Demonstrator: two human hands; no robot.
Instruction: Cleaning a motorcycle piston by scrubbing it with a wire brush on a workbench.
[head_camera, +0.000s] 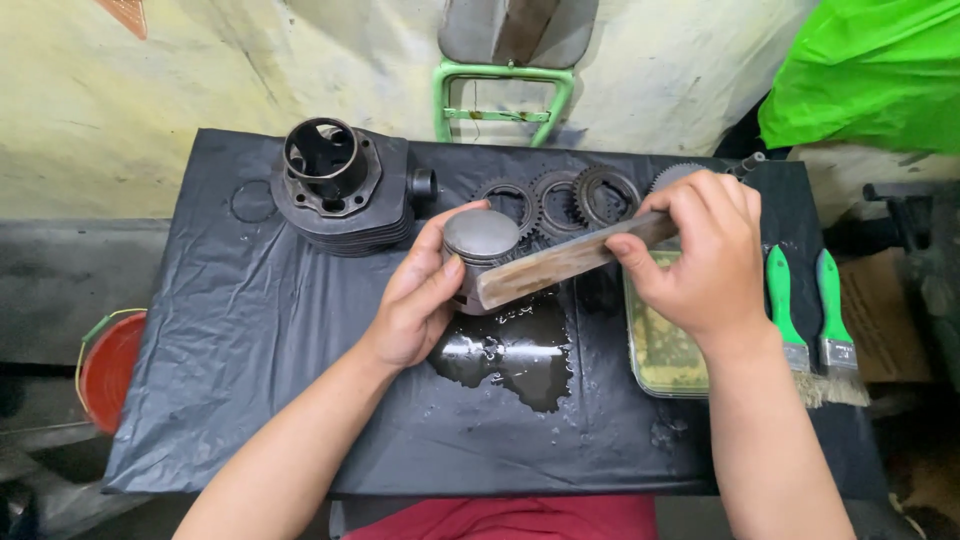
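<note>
Both forearms are bare, without sleeves. The left hand (420, 300) and right hand (700, 250) wear no gloves. Red fabric clothing (510, 518) covers the lap.

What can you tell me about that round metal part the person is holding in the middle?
It is a piston: a short grey metal cylinder with a flat, dull, stained crown facing up. The left hand wraps its side, holding it upright above a dark wet puddle on the black plastic sheet. The right hand presses a flat, worn brush handle against its side.
</note>
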